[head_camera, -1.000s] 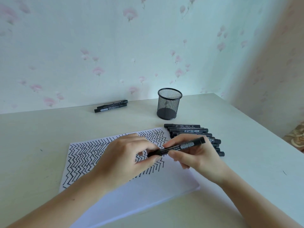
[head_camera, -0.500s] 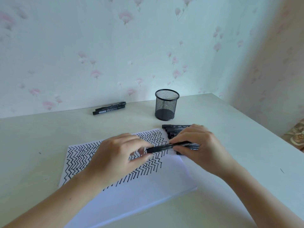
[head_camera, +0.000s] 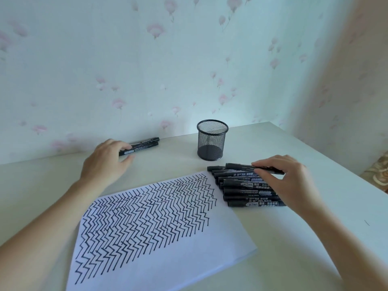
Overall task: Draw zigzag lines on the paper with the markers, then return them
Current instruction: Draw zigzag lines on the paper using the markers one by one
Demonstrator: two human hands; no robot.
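— Reaching far, the left hand (head_camera: 105,162)?
— Yes; its fingers curl round one of two markers (head_camera: 139,145) by the wall; the right hand (head_camera: 287,181) pinches a marker (head_camera: 241,166) atop the row of markers (head_camera: 249,191) beside the zigzag-filled paper (head_camera: 157,232).

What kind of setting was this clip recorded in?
Probably a room at home, at a desk in a corner: flowered wallpaper on both walls, a mesh pen cup, and markers beside paper covered in zigzags.
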